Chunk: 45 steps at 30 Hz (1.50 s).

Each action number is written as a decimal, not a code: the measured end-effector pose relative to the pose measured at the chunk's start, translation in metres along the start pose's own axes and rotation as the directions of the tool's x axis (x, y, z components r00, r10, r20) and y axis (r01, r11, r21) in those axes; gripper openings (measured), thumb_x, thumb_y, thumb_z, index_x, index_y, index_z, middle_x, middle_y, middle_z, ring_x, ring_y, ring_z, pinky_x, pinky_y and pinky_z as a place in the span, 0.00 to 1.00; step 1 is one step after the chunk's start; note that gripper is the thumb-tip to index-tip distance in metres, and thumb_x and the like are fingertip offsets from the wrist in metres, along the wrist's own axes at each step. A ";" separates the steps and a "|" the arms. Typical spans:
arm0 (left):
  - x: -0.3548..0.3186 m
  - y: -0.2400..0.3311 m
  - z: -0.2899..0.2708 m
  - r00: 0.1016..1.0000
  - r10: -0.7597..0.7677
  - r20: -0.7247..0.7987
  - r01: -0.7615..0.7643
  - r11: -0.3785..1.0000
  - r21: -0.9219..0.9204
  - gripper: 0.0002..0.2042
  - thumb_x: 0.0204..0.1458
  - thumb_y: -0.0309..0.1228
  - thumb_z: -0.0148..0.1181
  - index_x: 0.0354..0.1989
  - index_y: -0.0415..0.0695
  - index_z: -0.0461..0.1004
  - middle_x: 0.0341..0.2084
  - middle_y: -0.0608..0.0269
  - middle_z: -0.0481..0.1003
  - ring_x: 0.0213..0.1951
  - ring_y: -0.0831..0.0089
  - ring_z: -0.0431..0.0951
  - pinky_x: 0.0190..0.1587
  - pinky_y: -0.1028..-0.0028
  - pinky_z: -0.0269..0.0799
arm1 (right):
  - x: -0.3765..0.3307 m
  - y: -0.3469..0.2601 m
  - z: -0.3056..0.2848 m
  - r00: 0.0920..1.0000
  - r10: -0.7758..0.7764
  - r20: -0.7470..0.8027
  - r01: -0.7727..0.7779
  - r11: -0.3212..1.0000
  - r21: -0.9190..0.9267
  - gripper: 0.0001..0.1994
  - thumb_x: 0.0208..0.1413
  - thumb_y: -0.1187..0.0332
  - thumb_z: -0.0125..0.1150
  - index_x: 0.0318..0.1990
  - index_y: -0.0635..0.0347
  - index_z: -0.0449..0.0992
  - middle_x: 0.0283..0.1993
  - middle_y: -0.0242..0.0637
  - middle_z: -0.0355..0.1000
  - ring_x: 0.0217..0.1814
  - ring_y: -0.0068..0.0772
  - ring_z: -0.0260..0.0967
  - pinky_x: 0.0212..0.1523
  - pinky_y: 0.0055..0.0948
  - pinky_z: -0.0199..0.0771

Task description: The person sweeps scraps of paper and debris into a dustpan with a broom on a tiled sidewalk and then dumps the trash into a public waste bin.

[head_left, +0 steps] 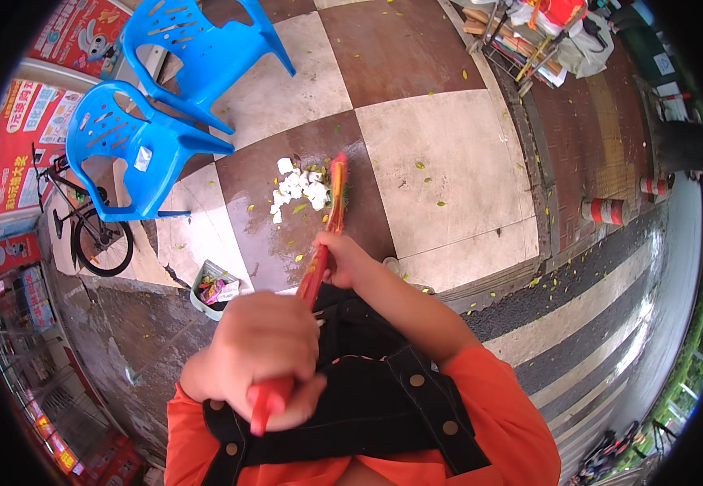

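Observation:
Both my hands grip one red-handled broom (312,278). My left hand (266,348) is wrapped round its upper end, close in front of my chest. Lower on the handle, my right hand (345,261) is closed round it. The broom's red and yellow head reaches down to the wet paving, with dark green bristles partly visible along its side. Just left of that head lies a pile of crumpled white scraps (299,190), probably paper, with a few pieces scattered around it. Small yellow-green leaves dot the brown tile.
Two blue plastic armchairs (134,158) stand at the left, one with a small white packet (143,158) on its seat. A bicycle (100,235) is behind them. A pale bin (198,301) holds wrappers. A loaded cart (521,44) stands far right, near red-and-white bollards (604,211).

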State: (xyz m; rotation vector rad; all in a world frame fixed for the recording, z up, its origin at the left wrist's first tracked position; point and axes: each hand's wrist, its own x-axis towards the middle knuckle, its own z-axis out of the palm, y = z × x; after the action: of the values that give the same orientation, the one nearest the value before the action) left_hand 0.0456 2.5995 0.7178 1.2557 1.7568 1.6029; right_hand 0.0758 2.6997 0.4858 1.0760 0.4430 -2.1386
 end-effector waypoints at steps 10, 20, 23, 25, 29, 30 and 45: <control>-0.005 -0.099 0.078 0.992 -0.026 -0.124 -0.011 0.957 -0.290 0.07 0.34 0.17 0.51 0.14 0.41 0.61 0.17 0.58 0.65 0.26 0.60 0.68 0.33 0.67 0.65 | -0.029 -0.074 -0.152 0.919 -0.182 -0.350 0.192 0.981 -0.008 0.04 0.38 0.71 0.48 0.20 0.52 0.59 0.15 0.29 0.57 0.17 0.27 0.58 0.13 0.25 0.58; -0.001 -0.110 0.047 0.713 -0.399 -0.576 0.193 0.902 -0.386 0.06 0.28 0.14 0.51 0.11 0.36 0.62 0.15 0.57 0.67 0.25 0.64 0.69 0.31 0.69 0.65 | 0.053 -0.108 -0.097 0.971 0.098 -0.216 -0.169 0.926 -0.339 0.07 0.34 0.69 0.47 0.12 0.50 0.56 0.11 0.27 0.53 0.08 0.22 0.49 0.06 0.18 0.44; -0.012 -0.061 0.029 0.669 -0.330 -0.666 0.203 0.943 -0.264 0.06 0.26 0.14 0.49 0.09 0.37 0.60 0.11 0.57 0.65 0.19 0.66 0.66 0.28 0.70 0.64 | 0.052 -0.085 -0.033 0.960 0.205 -0.190 -0.265 0.885 -0.383 0.07 0.36 0.70 0.48 0.14 0.52 0.58 0.11 0.27 0.53 0.10 0.22 0.51 0.10 0.19 0.49; -0.025 -0.037 0.028 0.675 -0.253 -0.693 0.247 0.963 -0.111 0.06 0.27 0.14 0.50 0.09 0.38 0.61 0.12 0.58 0.66 0.19 0.65 0.68 0.28 0.70 0.66 | 0.054 -0.072 -0.016 0.960 0.254 -0.114 -0.278 0.856 -0.435 0.06 0.40 0.69 0.52 0.19 0.53 0.61 0.15 0.28 0.56 0.17 0.23 0.55 0.15 0.21 0.54; -0.043 -0.002 0.049 0.748 -0.015 -0.663 0.253 0.931 0.264 0.07 0.33 0.24 0.61 0.15 0.44 0.66 0.16 0.64 0.70 0.24 0.65 0.74 0.25 0.72 0.70 | 0.017 -0.046 0.013 0.972 0.159 -0.171 -0.221 0.862 -0.457 0.07 0.42 0.67 0.53 0.22 0.54 0.62 0.17 0.29 0.59 0.18 0.25 0.57 0.20 0.26 0.59; -0.049 0.002 0.055 0.741 0.059 -0.669 0.210 0.926 0.314 0.07 0.33 0.25 0.61 0.16 0.45 0.67 0.16 0.65 0.70 0.24 0.66 0.74 0.25 0.73 0.70 | 0.007 -0.041 0.021 0.968 0.156 -0.198 -0.233 0.853 -0.466 0.07 0.43 0.66 0.53 0.21 0.54 0.61 0.16 0.28 0.59 0.17 0.25 0.56 0.22 0.27 0.61; -0.430 -0.118 -0.013 -0.133 -0.202 -0.970 0.898 0.389 -0.204 0.22 0.34 0.29 0.60 0.42 0.40 0.66 0.44 0.53 0.66 0.49 0.58 0.63 0.51 0.67 0.58 | 0.188 -0.013 0.065 0.928 0.161 -0.335 -0.335 0.754 -0.566 0.09 0.45 0.73 0.49 0.18 0.58 0.57 0.14 0.32 0.56 0.13 0.26 0.55 0.13 0.23 0.62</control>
State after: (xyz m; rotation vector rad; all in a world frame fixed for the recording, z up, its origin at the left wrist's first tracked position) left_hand 0.2063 2.2419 0.5052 -1.0335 3.0060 1.0725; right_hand -0.0486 2.5917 0.3743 0.9625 0.9895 -1.4399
